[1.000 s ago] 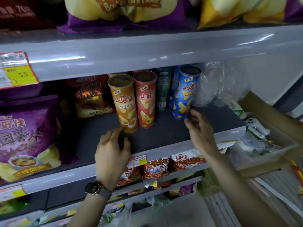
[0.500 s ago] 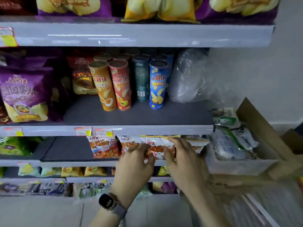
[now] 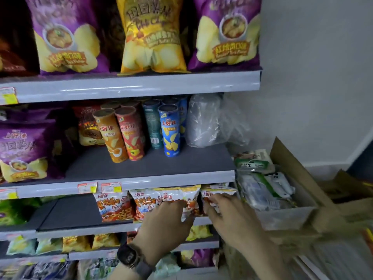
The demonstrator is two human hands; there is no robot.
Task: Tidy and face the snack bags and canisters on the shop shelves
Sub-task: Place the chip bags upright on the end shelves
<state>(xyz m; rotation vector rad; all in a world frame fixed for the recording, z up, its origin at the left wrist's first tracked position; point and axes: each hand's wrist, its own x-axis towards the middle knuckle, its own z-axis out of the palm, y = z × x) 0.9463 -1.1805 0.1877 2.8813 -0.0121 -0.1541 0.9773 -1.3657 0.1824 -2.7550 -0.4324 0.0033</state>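
On the third visible shelf (image 3: pixel 70 211) down, both our hands meet a row of small red-and-white snack bags (image 3: pixel 116 207). Our left hand (image 3: pixel 165 221), with a wristwatch (image 3: pixel 128 257) on its wrist, lies with its fingers spread over the fronts of the middle bags. Our right hand (image 3: pixel 228 217) touches the rightmost bag (image 3: pixel 210 194) with straight fingers, which are blurred at the tips. Both hands hide the lower halves of these bags.

One shelf up stand the canisters. The orange canister (image 3: pixel 112 136) and red canister (image 3: pixel 130 134) touch and lean left. The teal canister (image 3: pixel 152 126) shows its barcode, and the blue canister (image 3: pixel 169 132) is upright. More canisters behind are mostly hidden. Crumpled clear plastic (image 3: pixel 203 120) sits just beside them.

Large chip bags (image 3: pixel 66 37) on the top shelf are cut off by the upper edge of the view. At right, an open cardboard box (image 3: pixel 292 164) holds packets too blurred to read.
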